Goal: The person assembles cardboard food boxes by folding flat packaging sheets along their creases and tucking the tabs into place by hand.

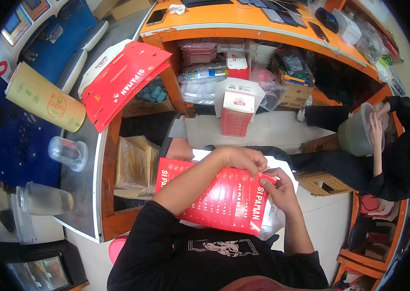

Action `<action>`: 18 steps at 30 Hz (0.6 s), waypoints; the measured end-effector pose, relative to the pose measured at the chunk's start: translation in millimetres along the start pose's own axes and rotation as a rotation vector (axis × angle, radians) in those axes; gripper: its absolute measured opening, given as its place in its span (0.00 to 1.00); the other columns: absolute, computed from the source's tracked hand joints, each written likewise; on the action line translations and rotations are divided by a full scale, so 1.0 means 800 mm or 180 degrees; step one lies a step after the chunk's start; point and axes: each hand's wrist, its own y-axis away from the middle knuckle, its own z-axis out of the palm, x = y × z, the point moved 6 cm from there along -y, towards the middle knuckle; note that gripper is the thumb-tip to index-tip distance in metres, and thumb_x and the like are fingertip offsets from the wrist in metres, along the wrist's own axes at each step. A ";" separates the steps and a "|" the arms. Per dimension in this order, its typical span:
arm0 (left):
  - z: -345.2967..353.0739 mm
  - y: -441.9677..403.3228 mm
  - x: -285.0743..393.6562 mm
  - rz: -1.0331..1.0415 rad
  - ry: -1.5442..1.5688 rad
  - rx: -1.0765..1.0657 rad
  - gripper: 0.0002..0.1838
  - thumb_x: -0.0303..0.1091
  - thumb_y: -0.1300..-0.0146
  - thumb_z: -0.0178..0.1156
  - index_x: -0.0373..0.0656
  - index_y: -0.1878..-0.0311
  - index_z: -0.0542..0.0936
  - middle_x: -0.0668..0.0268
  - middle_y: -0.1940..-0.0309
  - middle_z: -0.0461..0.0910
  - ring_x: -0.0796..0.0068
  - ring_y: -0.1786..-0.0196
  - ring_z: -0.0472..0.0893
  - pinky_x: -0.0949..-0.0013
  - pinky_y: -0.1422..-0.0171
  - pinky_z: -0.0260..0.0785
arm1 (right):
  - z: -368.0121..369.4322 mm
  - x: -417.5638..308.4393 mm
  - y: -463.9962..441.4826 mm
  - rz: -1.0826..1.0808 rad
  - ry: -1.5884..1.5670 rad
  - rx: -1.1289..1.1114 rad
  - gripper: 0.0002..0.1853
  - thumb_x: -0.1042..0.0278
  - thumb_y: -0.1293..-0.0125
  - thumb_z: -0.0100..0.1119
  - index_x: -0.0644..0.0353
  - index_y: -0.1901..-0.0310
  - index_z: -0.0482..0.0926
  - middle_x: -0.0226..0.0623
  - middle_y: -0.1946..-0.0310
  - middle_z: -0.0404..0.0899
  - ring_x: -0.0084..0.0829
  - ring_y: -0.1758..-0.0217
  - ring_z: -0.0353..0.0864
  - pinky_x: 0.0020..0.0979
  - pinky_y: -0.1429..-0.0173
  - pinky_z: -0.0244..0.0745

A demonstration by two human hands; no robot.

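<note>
Across my lap lies a fanned stack of flat red box blanks (214, 196) printed "SI PAMAN", with white cardboard (282, 167) showing beyond its right end. My left hand (242, 159) reaches over the stack, its bent fingers pinching the far edge of the rightmost blank. Close beside it, my right hand (281, 190) grips the same blank's corner between thumb and fingers, where a small red flap is turned up. The two hands are a short gap apart.
Piled red boxes (237, 116) stand on the floor ahead. More red blanks (125, 80), a tall yellow cup stack (45, 97) and a clear plastic cup (69, 153) occupy the left counter. At right, another person's hands (375, 127) touch a translucent tub (353, 131). An orange desk (248, 22) spans the back.
</note>
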 end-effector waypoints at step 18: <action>0.000 0.071 0.039 -0.1003 -0.1662 0.1040 0.47 0.68 0.44 0.69 0.43 0.30 0.73 0.47 0.31 0.73 0.53 0.31 0.76 0.59 0.31 0.69 | 0.040 0.063 0.094 0.0145 -0.1143 0.0736 0.31 0.46 0.19 0.43 0.62 0.28 0.57 0.48 0.29 0.62 0.39 0.28 0.69 0.41 0.28 0.69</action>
